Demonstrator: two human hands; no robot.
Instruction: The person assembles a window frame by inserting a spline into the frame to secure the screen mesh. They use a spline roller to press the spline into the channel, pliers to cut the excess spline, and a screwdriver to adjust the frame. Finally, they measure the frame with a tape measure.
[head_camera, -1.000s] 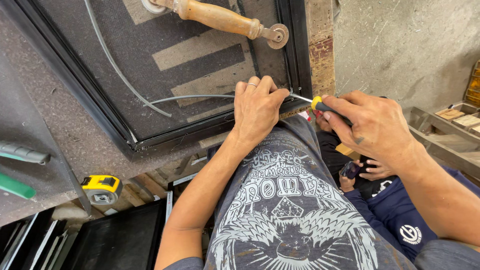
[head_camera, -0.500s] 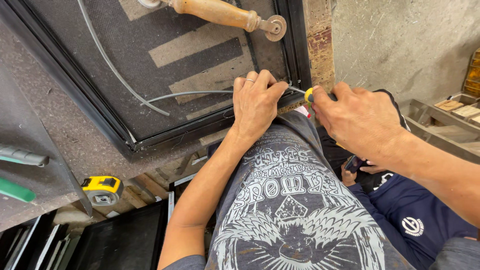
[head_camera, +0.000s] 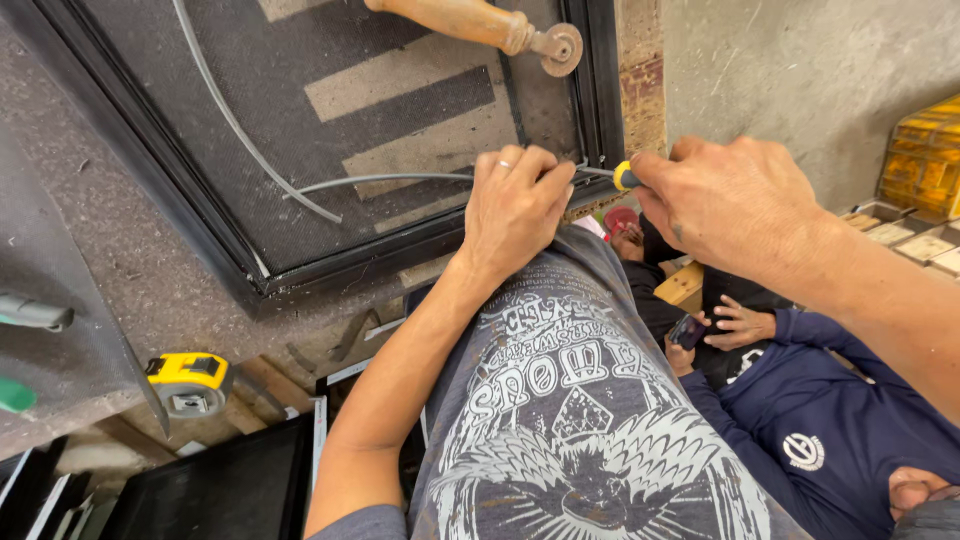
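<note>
A black-framed mesh screen (head_camera: 400, 110) lies on a grey worktop. My left hand (head_camera: 515, 205) presses down on the frame's near right corner, pinching a grey rubber cord (head_camera: 380, 180) that curves across the mesh. My right hand (head_camera: 735, 205) grips a screwdriver with a yellow and black handle (head_camera: 625, 176); its metal tip points left into the frame's groove beside my left fingers. A wooden-handled roller tool (head_camera: 480, 22) rests on the mesh above.
A yellow tape measure (head_camera: 188, 382) sits at the worktop's near edge. Green and grey tool handles (head_camera: 30, 312) lie at the far left. Another person in a dark blue shirt (head_camera: 840, 430) sits low on the right, holding a phone. Yellow crates (head_camera: 925, 155) stand right.
My right hand with the screwdriver has moved left, closer to my left hand at the frame corner. My left hand stays on the cord.
</note>
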